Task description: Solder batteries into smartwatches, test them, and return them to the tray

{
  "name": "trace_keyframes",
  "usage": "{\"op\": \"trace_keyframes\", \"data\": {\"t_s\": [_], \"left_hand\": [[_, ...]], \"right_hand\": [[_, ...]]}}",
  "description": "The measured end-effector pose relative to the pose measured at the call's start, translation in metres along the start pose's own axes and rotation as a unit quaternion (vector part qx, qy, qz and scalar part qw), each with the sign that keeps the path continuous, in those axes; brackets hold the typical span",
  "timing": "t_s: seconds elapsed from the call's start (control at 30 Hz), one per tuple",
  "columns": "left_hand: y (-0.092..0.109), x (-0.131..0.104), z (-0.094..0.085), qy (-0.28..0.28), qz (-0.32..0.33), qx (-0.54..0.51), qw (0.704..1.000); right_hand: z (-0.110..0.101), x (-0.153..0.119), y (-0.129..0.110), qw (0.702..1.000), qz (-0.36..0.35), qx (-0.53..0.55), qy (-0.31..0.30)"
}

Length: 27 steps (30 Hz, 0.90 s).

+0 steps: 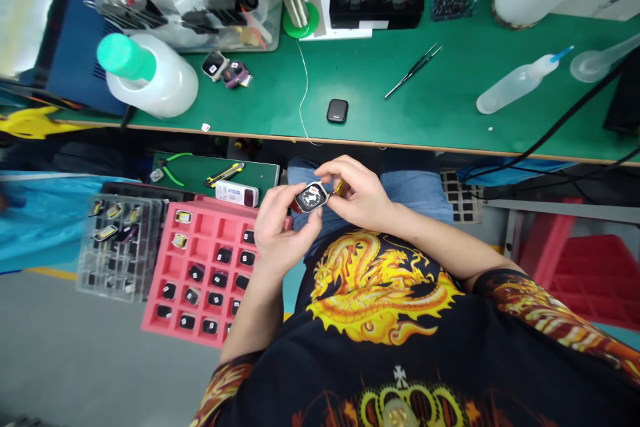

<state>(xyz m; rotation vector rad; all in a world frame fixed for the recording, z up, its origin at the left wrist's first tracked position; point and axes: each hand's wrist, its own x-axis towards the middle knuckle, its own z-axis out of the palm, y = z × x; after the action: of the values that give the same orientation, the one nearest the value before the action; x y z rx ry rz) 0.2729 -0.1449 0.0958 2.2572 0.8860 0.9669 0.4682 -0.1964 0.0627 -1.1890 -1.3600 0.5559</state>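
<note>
A smartwatch (311, 197) without a strap, its dark screen lit with a white pattern and bearing a small sticker, is held above my lap. My left hand (283, 230) grips it by the edges between thumb and fingers. On the other side my right hand (357, 192) is closed in a pinch at the watch's right edge. Something small and yellow (341, 187) shows between its fingers; I cannot make out what it is. On the bench beyond my hands lies a small black rounded square device (337, 111).
Left of my lap, a pink compartment tray (203, 227) and a clear compartment box (87, 253) hold watch parts. Tweezers (413, 71), a solder spool (296, 10), a white bottle (167, 87) and a squeeze bottle (510, 89) are on the green bench (280, 80). Black cables (550, 133) hang at right.
</note>
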Motion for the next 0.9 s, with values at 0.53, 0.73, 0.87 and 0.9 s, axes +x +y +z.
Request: {"op": "trace_keyframes", "data": {"t_s": [0.53,0.73,0.87,0.9], "left_hand": [[-0.002,-0.002,0.008,0.073,-0.01,0.059,0.996],[-0.007,-0.001,0.014,0.13,0.028,0.097,0.986],[-0.01,0.003,0.015,0.149,0.079,0.131,0.977],[-0.011,0.004,0.014,0.148,0.087,0.136,0.976]], "right_hand": [[0.001,0.0,0.003,0.984,0.151,0.098,-0.019],[0.001,-0.001,0.01,0.983,0.163,0.08,-0.007],[-0.005,-0.002,0.003,0.996,0.085,-0.002,0.008],[-0.007,-0.002,0.0,0.998,0.047,-0.03,0.011]]}}
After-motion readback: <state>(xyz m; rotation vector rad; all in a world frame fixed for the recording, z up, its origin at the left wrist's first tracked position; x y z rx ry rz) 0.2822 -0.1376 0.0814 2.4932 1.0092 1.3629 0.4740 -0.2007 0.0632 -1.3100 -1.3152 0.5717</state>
